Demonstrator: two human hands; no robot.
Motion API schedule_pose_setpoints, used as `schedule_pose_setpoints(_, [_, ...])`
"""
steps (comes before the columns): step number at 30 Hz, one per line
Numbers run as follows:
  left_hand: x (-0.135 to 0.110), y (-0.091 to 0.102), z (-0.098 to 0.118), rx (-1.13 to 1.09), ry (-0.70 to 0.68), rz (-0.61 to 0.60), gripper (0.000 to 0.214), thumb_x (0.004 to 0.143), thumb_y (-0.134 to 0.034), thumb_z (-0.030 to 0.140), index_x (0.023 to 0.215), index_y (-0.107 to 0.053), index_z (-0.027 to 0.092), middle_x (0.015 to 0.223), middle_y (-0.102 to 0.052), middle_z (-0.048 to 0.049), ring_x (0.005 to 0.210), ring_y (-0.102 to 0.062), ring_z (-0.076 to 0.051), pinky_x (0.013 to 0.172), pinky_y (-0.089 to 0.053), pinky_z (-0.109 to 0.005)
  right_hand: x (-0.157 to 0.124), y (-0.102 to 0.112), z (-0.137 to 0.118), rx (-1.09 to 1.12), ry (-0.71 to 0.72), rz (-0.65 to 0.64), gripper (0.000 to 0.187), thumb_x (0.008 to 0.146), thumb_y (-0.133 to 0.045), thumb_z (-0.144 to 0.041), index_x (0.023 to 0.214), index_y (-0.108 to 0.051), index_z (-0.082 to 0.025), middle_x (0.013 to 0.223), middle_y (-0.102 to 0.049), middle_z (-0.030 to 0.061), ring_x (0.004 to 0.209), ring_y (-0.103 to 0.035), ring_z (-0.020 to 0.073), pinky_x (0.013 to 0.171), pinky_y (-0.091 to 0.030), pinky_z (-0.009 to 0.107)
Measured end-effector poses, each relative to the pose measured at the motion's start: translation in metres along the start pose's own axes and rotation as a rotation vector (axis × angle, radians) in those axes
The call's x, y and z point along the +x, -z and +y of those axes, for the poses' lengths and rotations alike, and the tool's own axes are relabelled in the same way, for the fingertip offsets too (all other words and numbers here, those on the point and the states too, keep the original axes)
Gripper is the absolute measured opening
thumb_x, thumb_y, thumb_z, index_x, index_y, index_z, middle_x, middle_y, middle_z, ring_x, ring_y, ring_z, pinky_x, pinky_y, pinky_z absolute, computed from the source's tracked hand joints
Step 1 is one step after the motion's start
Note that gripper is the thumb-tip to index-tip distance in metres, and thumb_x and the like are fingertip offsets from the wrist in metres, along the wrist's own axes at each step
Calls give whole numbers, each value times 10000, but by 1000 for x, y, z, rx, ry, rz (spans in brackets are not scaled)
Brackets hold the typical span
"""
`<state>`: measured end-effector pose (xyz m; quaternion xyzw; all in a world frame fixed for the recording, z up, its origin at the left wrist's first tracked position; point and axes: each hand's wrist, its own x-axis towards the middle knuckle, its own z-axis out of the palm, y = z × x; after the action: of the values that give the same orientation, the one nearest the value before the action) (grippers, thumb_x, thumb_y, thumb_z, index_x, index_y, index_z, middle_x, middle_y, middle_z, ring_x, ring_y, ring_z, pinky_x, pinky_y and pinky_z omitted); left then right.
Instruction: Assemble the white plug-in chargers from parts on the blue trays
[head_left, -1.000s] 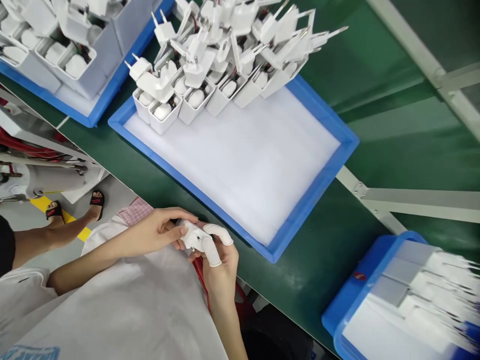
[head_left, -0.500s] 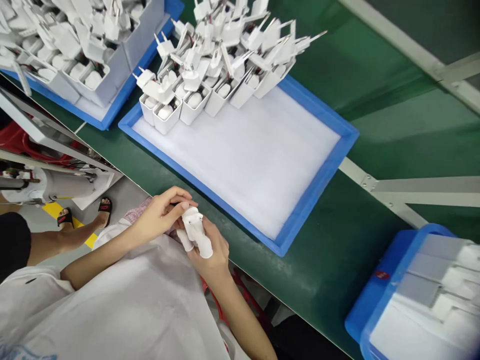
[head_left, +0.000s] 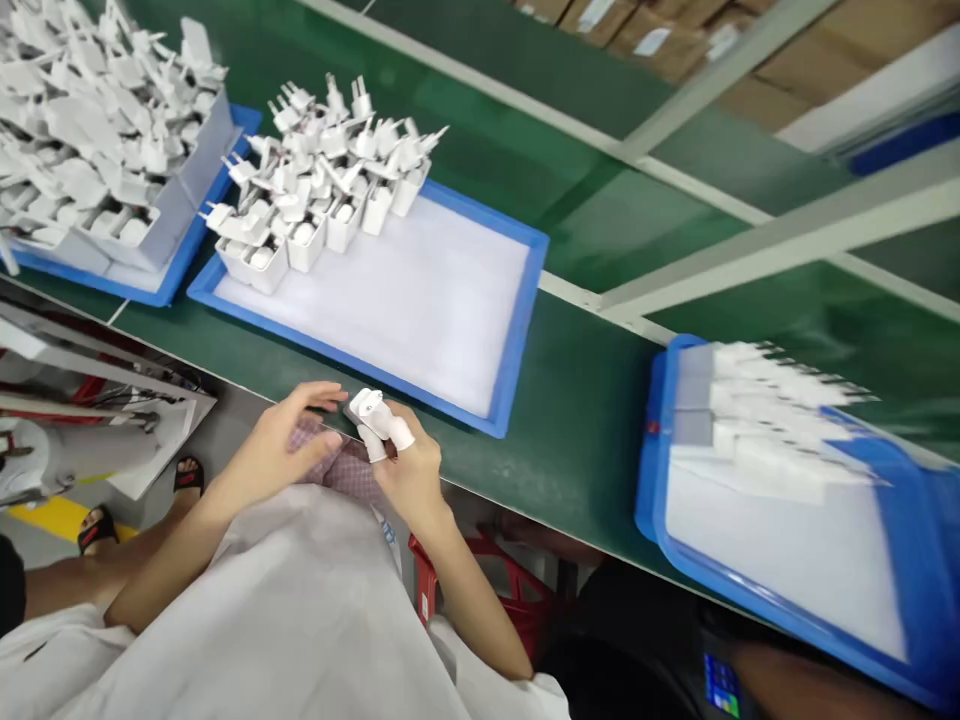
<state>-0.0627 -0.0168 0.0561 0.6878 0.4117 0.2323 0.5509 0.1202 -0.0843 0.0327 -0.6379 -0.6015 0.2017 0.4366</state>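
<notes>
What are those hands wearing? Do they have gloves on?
No full gloves! The left hand is bare. The right hand wears two smooth white finger covers over its fingertips. The forearms are bare too, coming out of a loose white cloth smock with sleeves ending near the elbows. A pink checked fabric shows at the front.

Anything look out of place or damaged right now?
Nothing looks spilled or damaged, including the white charger in the right hand. Only oddity: the plug chargers stacked on the white boxes lean at mixed angles, bunched at one end of the blue tray.
</notes>
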Motion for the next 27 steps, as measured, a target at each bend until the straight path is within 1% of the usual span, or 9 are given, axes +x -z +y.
schedule_pose_setpoints(2, [2, -9, 4, 212, -57, -142, 757, 858, -691, 421, 1482, -309, 225, 1496, -420, -130, 1379, -403, -289, 1114, -385, -470, 2, 6, -5, 329, -223, 105, 95, 857, -656, -271, 899, -589, -218, 961, -678, 29, 630, -626, 122, 541, -510, 248])
schedule_pose_setpoints(4, [7, -20, 13, 299, -157, -175, 901, 828, -727, 410, 1529, -188, 231, 1558, -311, -150, 1441, -296, -309, 1146, -339, -497, 2, 11, -14, 726, -506, 257, 228, 811, -709, -367, 874, -544, -224, 834, -637, -23, 482, -508, 69, 427, -416, 205])
schedule_pose_setpoints(7, [19, -38, 29, 149, -430, -134, 795, 842, -719, 404, 1477, -266, 251, 1551, -304, -147, 1433, -309, -291, 1141, -352, -452, -3, 13, -31, 1176, -825, 380, 338, 759, -738, -460, 941, -560, -239, 827, -628, -29, 576, -556, 85, 466, -435, 196])
schedule_pose_setpoints(10, [33, -51, 41, -13, -571, -147, 585, 844, -723, 371, 1341, -439, 248, 1392, -482, -118, 1340, -435, -262, 1089, -401, -388, -6, 11, -43, 1462, -982, 318, 343, 733, -759, -476, 900, -597, -223, 909, -659, -3, 835, -640, 140, 688, -537, 236])
schedule_pose_setpoints(14, [42, -61, 50, -148, -506, -202, 698, 785, -777, 391, 1376, -424, 277, 1277, -557, -82, 1220, -539, -240, 992, -467, -325, -5, 14, -44, 1679, -991, 316, 267, 741, -770, -394, 843, -609, -207, 864, -664, -4, 834, -635, 144, 761, -543, 249])
schedule_pose_setpoints(17, [42, -63, 54, -193, -440, -239, 674, 806, -758, 334, 1387, -415, 306, 1286, -563, -52, 1197, -558, -201, 957, -479, -264, -6, 16, -39, 1809, -1011, 350, 224, 790, -724, -338, 896, -627, -168, 839, -654, 27, 743, -616, 133, 601, -508, 212])
schedule_pose_setpoints(21, [40, -63, 49, -232, -381, -151, 108, 929, -591, 253, 1025, -640, 248, 1126, -623, -11, 1118, -590, -155, 928, -474, -212, -7, 14, -33, 1900, -1021, 329, 181, 792, -691, -254, 872, -609, -114, 641, -506, -22, 479, -380, 50, 392, -286, 156])
schedule_pose_setpoints(24, [44, -65, 37, -288, -295, -66, 125, 943, -567, 289, 911, -664, 217, 1079, -649, -17, 1130, -596, -182, 961, -481, -248, -6, 11, -29, 1884, -903, 312, 255, 706, -763, -249, 808, -559, -136, 601, -414, -61, 468, -296, 34, 409, -264, 150])
schedule_pose_setpoints(27, [53, -68, 26, -269, -236, -2, 268, 944, -540, 398, 833, -671, 192, 1037, -697, -45, 1096, -644, -229, 948, -535, -311, -6, 10, -24, 1808, -812, 315, 386, 633, -828, -292, 862, -542, -169, 642, -450, -66, 470, -302, 34, 419, -277, 155])
